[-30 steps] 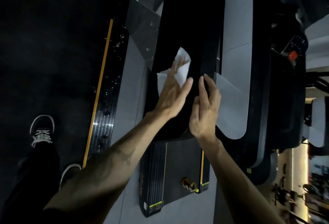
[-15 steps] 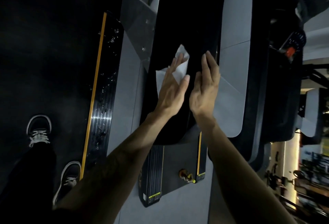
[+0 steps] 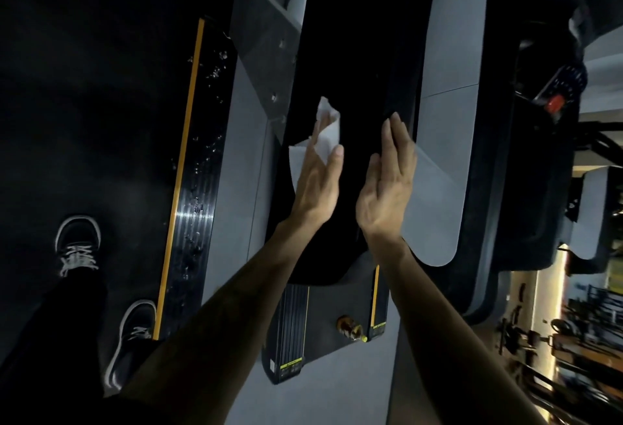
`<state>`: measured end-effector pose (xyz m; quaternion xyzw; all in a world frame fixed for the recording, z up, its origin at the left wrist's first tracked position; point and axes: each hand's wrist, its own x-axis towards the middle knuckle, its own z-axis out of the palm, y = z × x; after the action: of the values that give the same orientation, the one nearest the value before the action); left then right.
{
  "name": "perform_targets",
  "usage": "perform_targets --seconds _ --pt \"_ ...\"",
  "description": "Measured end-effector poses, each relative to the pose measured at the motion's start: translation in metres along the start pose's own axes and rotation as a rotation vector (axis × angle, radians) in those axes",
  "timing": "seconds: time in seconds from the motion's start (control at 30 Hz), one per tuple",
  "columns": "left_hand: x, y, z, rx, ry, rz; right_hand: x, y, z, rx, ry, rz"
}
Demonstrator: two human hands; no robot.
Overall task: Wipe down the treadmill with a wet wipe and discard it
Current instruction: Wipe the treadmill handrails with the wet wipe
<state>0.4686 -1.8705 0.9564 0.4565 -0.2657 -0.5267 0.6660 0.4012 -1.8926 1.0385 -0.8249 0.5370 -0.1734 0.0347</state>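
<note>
While the person leaned over it, the big black treadmill (image 3: 364, 36) filled the middle of the view, and both hands lay on its dark top part. The left hand (image 3: 317, 185) pressed flat, fingers straight, on the white wet wipe (image 3: 325, 131) near the left edge of that part. The right hand (image 3: 387, 181) was flat too, near the right edge, holding nothing. The hands were apart. The wipe looked bunched at its far end, so it could slip out from under the flat fingers and fall. No bin showed anywhere, so nothing was in one.
</note>
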Motion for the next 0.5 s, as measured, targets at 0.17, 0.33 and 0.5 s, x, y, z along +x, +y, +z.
perform_targets --seconds 0.17,0.33,0.5 --pt "-0.059 -0.019 0.002 0.05 -0.011 0.009 0.001 -0.001 -0.001 -0.029 -0.02 -0.007" --pt "-0.05 -0.016 0.008 0.126 -0.062 0.156 -0.001 -0.001 -0.001 -0.023 -0.027 -0.012" --pt "0.0 -0.007 0.004 0.037 -0.012 0.0 0.0 0.002 0.001 -0.017 -0.031 -0.015"
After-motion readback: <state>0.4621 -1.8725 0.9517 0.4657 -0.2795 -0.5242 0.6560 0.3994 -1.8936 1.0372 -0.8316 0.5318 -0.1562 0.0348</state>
